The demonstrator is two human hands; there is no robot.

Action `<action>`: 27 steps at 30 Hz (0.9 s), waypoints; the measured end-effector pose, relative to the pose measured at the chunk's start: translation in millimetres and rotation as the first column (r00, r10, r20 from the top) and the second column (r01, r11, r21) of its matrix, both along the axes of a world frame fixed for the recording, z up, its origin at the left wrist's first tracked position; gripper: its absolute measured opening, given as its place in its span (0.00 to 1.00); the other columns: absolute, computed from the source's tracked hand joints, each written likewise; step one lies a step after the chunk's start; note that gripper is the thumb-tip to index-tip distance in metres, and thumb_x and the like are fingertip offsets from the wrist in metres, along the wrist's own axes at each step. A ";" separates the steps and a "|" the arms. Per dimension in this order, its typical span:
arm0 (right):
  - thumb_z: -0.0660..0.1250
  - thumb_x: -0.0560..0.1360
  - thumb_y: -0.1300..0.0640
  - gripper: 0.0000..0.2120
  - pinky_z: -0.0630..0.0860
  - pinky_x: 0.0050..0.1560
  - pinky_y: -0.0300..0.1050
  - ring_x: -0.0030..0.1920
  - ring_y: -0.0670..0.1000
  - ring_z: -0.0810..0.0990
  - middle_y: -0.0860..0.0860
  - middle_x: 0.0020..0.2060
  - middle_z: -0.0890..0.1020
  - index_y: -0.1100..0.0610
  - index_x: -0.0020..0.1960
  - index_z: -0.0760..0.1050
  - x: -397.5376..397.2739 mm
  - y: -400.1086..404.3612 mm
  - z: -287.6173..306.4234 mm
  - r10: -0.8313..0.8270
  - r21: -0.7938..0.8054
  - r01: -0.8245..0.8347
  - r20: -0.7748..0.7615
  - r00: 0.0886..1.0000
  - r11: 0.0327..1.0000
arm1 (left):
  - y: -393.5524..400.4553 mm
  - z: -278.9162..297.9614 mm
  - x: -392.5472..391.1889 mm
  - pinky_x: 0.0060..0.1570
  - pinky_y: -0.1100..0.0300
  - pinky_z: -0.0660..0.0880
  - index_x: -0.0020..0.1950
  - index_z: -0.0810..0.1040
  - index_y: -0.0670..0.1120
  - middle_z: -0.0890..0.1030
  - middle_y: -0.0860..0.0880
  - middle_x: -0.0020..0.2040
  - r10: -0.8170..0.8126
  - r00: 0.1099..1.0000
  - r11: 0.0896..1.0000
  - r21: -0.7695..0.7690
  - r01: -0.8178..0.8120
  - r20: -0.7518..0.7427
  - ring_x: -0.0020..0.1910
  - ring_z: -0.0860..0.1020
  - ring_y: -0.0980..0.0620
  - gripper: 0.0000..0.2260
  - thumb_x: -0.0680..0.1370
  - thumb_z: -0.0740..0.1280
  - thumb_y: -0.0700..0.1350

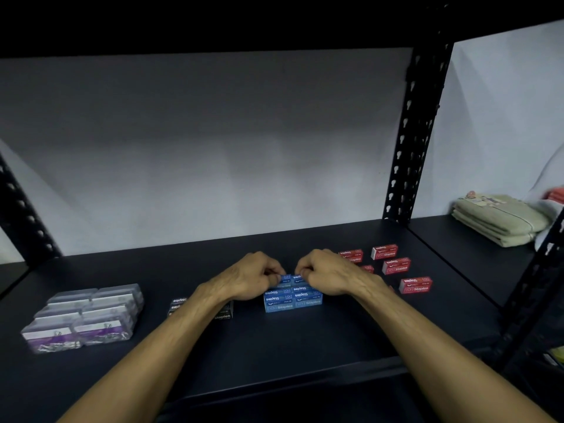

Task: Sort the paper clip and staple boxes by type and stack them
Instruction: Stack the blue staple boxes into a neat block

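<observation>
The left hand (254,274) and right hand (325,271) each pinch a top box of the blue staple stack (293,296) on the shelf (274,346).

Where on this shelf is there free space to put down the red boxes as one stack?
Bare shelf lies in front of the blue staple stack, between the forearms, and behind the clear paper clip boxes at the back left. It is crowded around the scattered red staple boxes and both hands.
</observation>
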State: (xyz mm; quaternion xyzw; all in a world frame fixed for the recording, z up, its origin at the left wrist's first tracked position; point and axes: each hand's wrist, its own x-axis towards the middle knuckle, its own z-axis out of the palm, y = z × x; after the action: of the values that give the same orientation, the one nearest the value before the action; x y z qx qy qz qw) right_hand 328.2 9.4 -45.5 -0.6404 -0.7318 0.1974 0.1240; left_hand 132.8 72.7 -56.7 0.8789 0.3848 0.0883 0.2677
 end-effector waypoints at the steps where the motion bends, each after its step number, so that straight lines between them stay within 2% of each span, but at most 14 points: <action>1: 0.58 0.80 0.59 0.14 0.75 0.52 0.43 0.52 0.47 0.79 0.48 0.55 0.82 0.52 0.59 0.80 -0.4 -0.6 0.0 0.004 -0.002 -0.004 0.001 1.000 1.000 | -0.7 -0.3 -0.8 0.48 0.67 0.73 0.54 0.83 0.53 0.84 0.59 0.47 -0.003 1.000 1.000 0.000 0.003 0.000 0.47 0.80 0.64 0.08 0.80 0.65 0.45; 4: 0.58 0.79 0.60 0.14 0.74 0.50 0.42 0.51 0.47 0.79 0.47 0.53 0.82 0.52 0.57 0.81 -1.8 -2.7 -0.2 0.006 0.000 -0.006 0.007 1.000 1.000 | -3.3 -1.0 -3.1 0.50 0.66 0.74 0.54 0.83 0.53 0.84 0.60 0.47 -0.006 1.000 1.000 -0.009 0.006 -0.001 0.47 0.80 0.64 0.09 0.80 0.64 0.46; 9: 0.58 0.78 0.60 0.14 0.78 0.52 0.48 0.50 0.47 0.80 0.47 0.51 0.83 0.51 0.56 0.81 -4.8 -5.2 0.6 0.004 -0.011 -0.004 0.026 1.000 1.000 | -6.5 -0.5 -7.4 0.54 0.64 0.76 0.55 0.83 0.53 0.84 0.60 0.48 -0.004 1.000 1.000 -0.005 0.004 -0.003 0.48 0.80 0.64 0.09 0.81 0.64 0.46; 13: 0.58 0.78 0.59 0.15 0.77 0.51 0.45 0.50 0.47 0.80 0.46 0.52 0.83 0.50 0.57 0.81 -5.9 -7.6 1.6 0.012 -0.007 -0.011 0.044 0.999 1.000 | -9.5 -2.2 -9.0 0.50 0.69 0.74 0.56 0.83 0.53 0.84 0.61 0.48 -0.008 1.000 1.000 -0.005 0.008 0.003 0.47 0.80 0.66 0.09 0.81 0.64 0.45; 16: 0.58 0.77 0.59 0.15 0.78 0.50 0.48 0.49 0.47 0.80 0.46 0.50 0.83 0.51 0.55 0.82 -5.5 -10.2 1.7 0.012 -0.006 -0.012 0.043 0.999 1.000 | -10.8 -3.3 -9.1 0.47 0.72 0.71 0.55 0.84 0.53 0.83 0.63 0.46 -0.007 1.000 1.000 -0.008 0.007 0.011 0.46 0.79 0.68 0.10 0.81 0.64 0.45; 19: 0.58 0.77 0.59 0.15 0.79 0.49 0.47 0.47 0.47 0.80 0.46 0.48 0.83 0.52 0.54 0.82 -5.1 -12.2 2.3 0.009 -0.006 -0.009 0.044 0.999 1.000 | -12.8 -3.0 -8.7 0.50 0.70 0.72 0.56 0.83 0.53 0.83 0.61 0.48 0.001 1.000 1.000 -0.025 -0.001 0.012 0.49 0.79 0.66 0.10 0.81 0.63 0.46; 22: 0.59 0.77 0.56 0.13 0.79 0.50 0.48 0.48 0.47 0.80 0.45 0.48 0.83 0.50 0.54 0.81 -4.9 -13.5 3.0 0.000 -0.033 0.001 0.034 0.999 0.999 | -14.8 -1.9 -9.1 0.49 0.67 0.72 0.56 0.83 0.55 0.83 0.61 0.49 0.013 1.000 1.000 -0.027 -0.013 0.005 0.48 0.79 0.65 0.10 0.79 0.66 0.54; 25: 0.62 0.72 0.46 0.15 0.79 0.51 0.49 0.48 0.47 0.80 0.44 0.49 0.82 0.44 0.56 0.79 -5.3 -15.1 4.7 -0.005 -0.104 0.009 0.042 0.999 0.995 | -17.8 -2.6 -10.2 0.41 0.69 0.70 0.58 0.80 0.57 0.82 0.60 0.48 0.019 0.999 1.000 -0.009 -0.020 -0.048 0.42 0.78 0.65 0.20 0.71 0.70 0.64; 27: 0.64 0.68 0.42 0.20 0.78 0.51 0.51 0.47 0.47 0.79 0.45 0.50 0.80 0.43 0.59 0.77 -4.6 -16.4 5.1 0.029 -0.129 -0.017 0.091 0.995 0.991 | -20.9 -5.0 -9.1 0.41 0.69 0.71 0.60 0.78 0.56 0.81 0.59 0.47 0.009 0.997 1.000 0.005 -0.009 -0.075 0.42 0.78 0.64 0.25 0.67 0.73 0.65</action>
State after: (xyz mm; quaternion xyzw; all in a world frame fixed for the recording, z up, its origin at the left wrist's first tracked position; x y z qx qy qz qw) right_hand 323.6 -7.0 -40.4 -0.6471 -0.7299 0.2155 0.0461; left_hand 123.6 51.9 -61.7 0.8804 0.3985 0.0574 0.2505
